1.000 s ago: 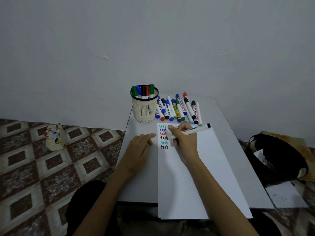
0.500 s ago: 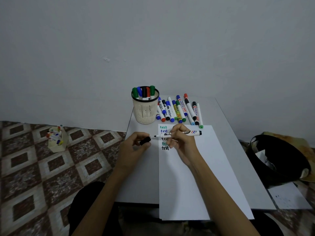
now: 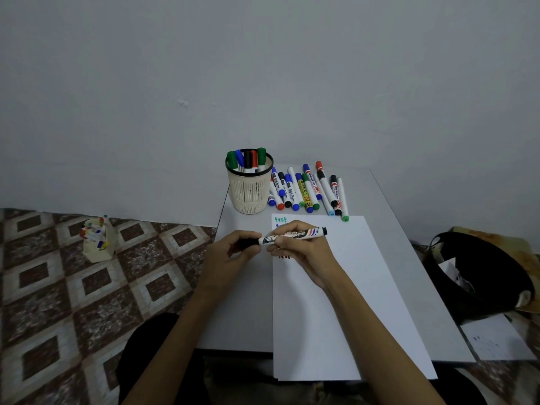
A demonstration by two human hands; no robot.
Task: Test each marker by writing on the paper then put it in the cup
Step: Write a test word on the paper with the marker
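My right hand grips a white marker with a black end, held level above the top of the white paper. My left hand pinches its black cap, which sits on the marker's left tip. Lines of the word "test" in several colours run down the paper's top left corner, partly hidden by my hands. A cream mesh cup with several markers in it stands behind my hands. A row of loose markers lies to the cup's right.
The small grey table stands against a white wall. On the patterned floor to the left sits a cream holder with small markers. A black bin and a sheet of paper lie to the right.
My right hand lifted the marker off the paper and turned it level. My left hand picked up the black cap and brought it onto the marker's tip.
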